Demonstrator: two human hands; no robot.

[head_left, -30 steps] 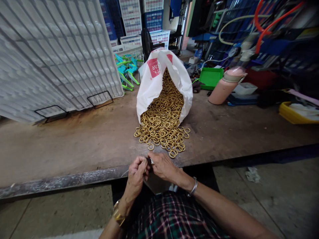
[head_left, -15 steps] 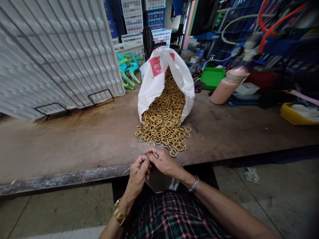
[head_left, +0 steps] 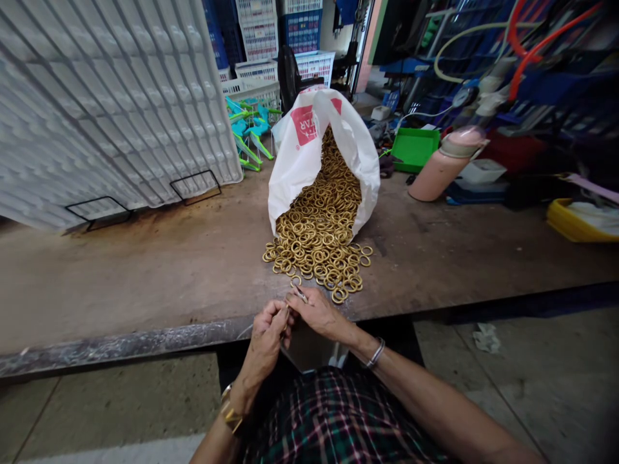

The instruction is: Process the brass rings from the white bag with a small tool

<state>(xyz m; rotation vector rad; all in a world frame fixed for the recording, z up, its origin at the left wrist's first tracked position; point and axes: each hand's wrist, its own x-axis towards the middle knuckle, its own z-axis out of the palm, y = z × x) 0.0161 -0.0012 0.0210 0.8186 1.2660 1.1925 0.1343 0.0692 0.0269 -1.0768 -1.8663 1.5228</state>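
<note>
Many brass-coloured rings (head_left: 319, 248) spill from a white plastic bag (head_left: 294, 164) onto the brown table (head_left: 193, 258). My left hand (head_left: 268, 328) is closed at the table's front edge, its thumb and fingers pinched on something too small to make out. Touching it from the right, my right hand (head_left: 316, 314) is curled round a small metal tool (head_left: 300, 294), whose tip points up and left toward a single loose ring. Below both hands, a dark tray-like surface (head_left: 307, 348) shows in part.
White ridged trays (head_left: 120, 96) stand in black wire holders at the left. Teal and green clips (head_left: 251, 132) lie behind them. Right of the bag are a green box (head_left: 414, 149), a pink bottle (head_left: 445, 167) and a yellow tray (head_left: 575, 225). Crates (head_left: 302, 32) stand behind.
The metal tool in my right hand has tilted more upright and shows more. Both hands stay together in nearly the same place.
</note>
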